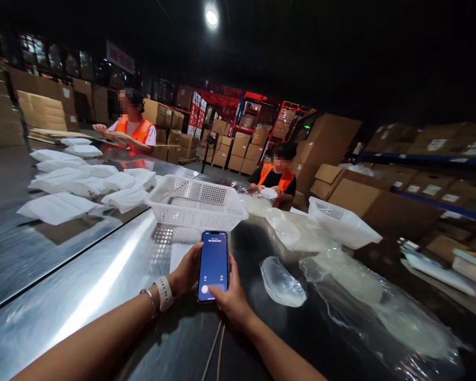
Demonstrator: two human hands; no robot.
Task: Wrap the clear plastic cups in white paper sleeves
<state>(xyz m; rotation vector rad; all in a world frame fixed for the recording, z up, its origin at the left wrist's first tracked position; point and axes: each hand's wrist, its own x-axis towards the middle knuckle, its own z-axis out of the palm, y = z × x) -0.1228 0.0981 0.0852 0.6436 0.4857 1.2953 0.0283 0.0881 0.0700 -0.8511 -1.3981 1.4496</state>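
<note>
A smartphone [213, 264] with a lit blue screen is held upright between both my hands over the metal table [99, 275]. My left hand [185, 270] is closed round its left edge. At the right edge, my right hand [232, 296] grips it too, with the thumb on the lower part of the screen. A thin cord [214, 349] hangs below the phone. Just beyond stands a white perforated basket [198, 214]. To the right of my hands lies a clear curved plastic piece [282, 283].
White packets [61, 206] lie spread at the left. Clear plastic bags [381, 301] with pale pieces cover the right side, near another white basket [343, 225]. Two people in orange vests, one at far left [133, 132] and one ahead right [277, 177], work at the table. Cartons [238, 151] stand behind.
</note>
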